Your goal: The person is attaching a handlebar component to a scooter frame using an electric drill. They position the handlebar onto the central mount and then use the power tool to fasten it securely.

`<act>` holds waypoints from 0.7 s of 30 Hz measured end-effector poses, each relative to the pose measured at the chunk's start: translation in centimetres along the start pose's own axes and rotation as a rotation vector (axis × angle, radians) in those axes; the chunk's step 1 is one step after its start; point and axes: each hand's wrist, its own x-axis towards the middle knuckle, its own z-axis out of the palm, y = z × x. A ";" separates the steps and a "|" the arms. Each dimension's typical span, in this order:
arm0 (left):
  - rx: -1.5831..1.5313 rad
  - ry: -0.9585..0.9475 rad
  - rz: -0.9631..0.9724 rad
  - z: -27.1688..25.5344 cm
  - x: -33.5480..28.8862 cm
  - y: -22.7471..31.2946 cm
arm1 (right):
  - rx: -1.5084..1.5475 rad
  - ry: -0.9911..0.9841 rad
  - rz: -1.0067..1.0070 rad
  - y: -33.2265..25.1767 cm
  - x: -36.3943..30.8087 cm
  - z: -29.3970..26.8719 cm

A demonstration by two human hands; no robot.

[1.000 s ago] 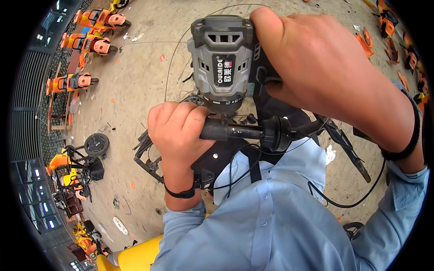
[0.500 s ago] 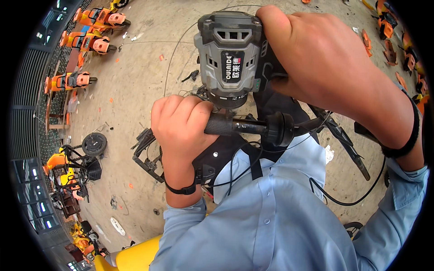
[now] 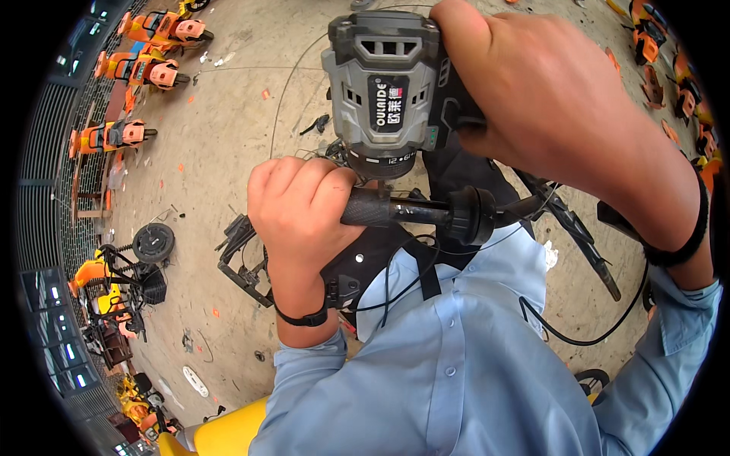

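Note:
My right hand (image 3: 544, 87) is closed round the handle of a grey and black cordless drill (image 3: 388, 95). The drill's chuck end points down at the bar beneath it; the contact between its tip and the bar is hard to make out. My left hand (image 3: 304, 209) wraps round the black rubber grip (image 3: 369, 207) at the end of a handlebar (image 3: 422, 212). A round black collar (image 3: 473, 215) sits farther right along that bar. A thin black cable (image 3: 403, 285) loops below it, across my shirt.
Orange scooters (image 3: 141, 68) stand in a row at the far left. A loose wheel (image 3: 153, 242) lies beside a stripped scooter frame (image 3: 122, 289). Orange body panels (image 3: 652, 87) are scattered at the far right. A yellow panel (image 3: 228, 429) is close at my lower left.
The drill has shifted slightly up and to the left in the view. My left hand still grips the handlebar, also a little farther left. Both holds are unchanged.

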 end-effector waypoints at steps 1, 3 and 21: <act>0.007 -0.001 0.001 -0.1 -0.1 0.0 | 0.081 0.046 -0.096 1.6 0.2 0.9; 0.019 -0.003 0.005 -0.1 -0.2 -0.1 | 0.187 0.087 -0.211 2.5 0.5 1.2; 0.018 -0.014 0.013 0.1 -0.1 -0.4 | 0.268 -0.457 0.047 1.3 3.2 -4.1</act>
